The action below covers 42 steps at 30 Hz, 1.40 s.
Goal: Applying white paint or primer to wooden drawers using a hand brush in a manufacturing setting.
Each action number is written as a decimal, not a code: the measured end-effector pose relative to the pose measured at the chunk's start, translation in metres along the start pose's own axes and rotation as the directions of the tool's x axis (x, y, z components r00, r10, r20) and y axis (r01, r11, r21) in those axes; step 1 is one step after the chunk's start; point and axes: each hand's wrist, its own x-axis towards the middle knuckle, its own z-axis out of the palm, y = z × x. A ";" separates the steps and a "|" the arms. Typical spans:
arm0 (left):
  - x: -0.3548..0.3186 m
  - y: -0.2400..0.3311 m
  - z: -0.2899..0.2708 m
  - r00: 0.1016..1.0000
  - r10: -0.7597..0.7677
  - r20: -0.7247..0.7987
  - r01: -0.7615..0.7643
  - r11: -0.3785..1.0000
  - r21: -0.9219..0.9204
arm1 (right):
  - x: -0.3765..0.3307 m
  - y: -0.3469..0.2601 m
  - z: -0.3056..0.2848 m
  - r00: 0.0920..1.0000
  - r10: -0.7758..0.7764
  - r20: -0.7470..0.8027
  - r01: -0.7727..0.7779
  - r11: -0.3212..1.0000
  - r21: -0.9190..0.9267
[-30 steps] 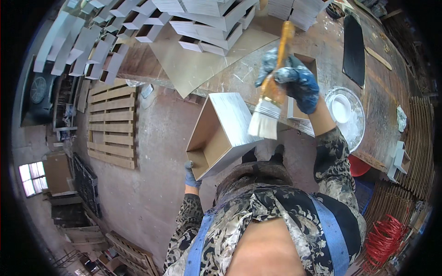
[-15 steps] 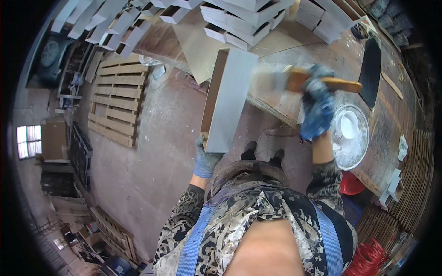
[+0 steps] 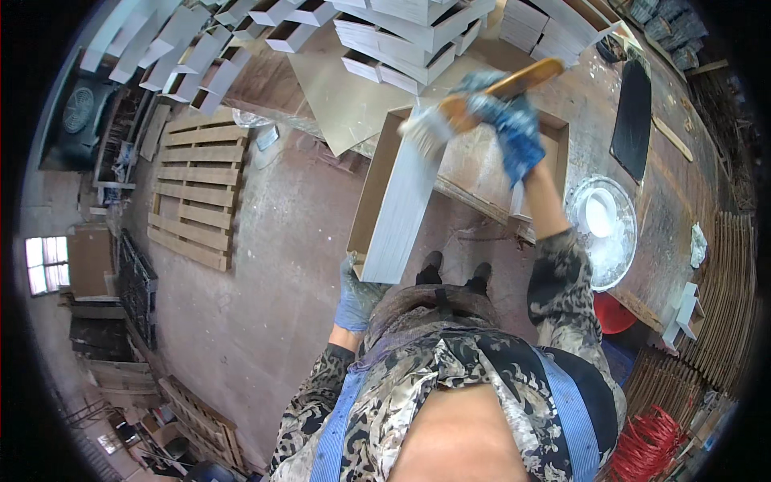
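Box (image 3: 397, 205): long, open, shallow, its outer face coated white, its inside bare brown; I see it tilted up on the near edge of the bench (image 3: 666, 201), upper end against the bench, lower end hanging over the floor (image 3: 273, 265).

Brush (image 3: 474, 100): wide, wooden handle, pale bristles touching the box's upper end; blurred, so I judge it mid-stroke.

Right hand (image 3: 510, 132): blue glove, fingers wrapped tight round the brush handle.

Left hand (image 3: 357, 293): blue glove, cupped under the box's lower corner, propping it; I cannot tell how firmly the fingers close.

Step, as I judge it: brushing white coating along the box's outer face; the next move calls for a steady prop from below and a long, even draw down the face, or a reload.

Bowl (image 3: 602, 229): round, white-filled, on the bench just right of the right forearm.

Stacked boxes (image 3: 418, 32): white, piled at the bench's far side.

Dark slab (image 3: 633, 120): flat on the bench, beyond the bowl.

Pallet (image 3: 193, 193): on the floor, well apart to the left.
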 end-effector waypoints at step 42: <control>0.058 -0.059 0.092 0.974 0.196 0.111 -0.204 0.977 0.063 | -0.169 -0.011 0.026 0.589 -0.269 -0.762 0.163 0.963 -0.214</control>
